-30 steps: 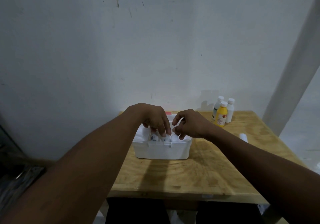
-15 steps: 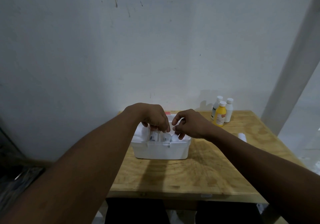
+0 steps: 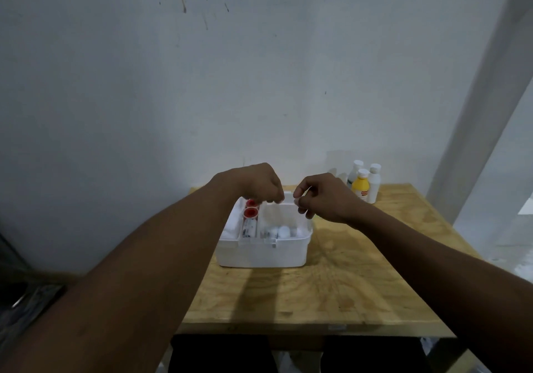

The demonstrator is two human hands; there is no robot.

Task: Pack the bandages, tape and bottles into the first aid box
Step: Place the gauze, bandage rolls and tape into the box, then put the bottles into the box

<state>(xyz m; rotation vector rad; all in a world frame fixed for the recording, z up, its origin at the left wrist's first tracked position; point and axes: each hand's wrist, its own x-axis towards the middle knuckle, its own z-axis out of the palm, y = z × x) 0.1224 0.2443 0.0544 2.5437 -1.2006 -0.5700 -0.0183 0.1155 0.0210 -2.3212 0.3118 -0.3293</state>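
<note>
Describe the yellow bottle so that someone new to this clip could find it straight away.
Start at the light wooden table and go to its far right corner by the wall, where three small bottles stand clustered. The yellow plastic bottle with a white cap stands in front; it alone is yellow, the two white bottles behind being pale.

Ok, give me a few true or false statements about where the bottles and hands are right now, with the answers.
1. The yellow bottle lies inside the first aid box. False: it stands on the table near the wall.
2. Both hands are above the box. True: left hand, right hand.
3. The box is closed. False: it is open, with items visible inside.
4. Two red-capped items sit in the box. True.
5. The yellow bottle stands alone. False: two white bottles stand beside it.
</note>
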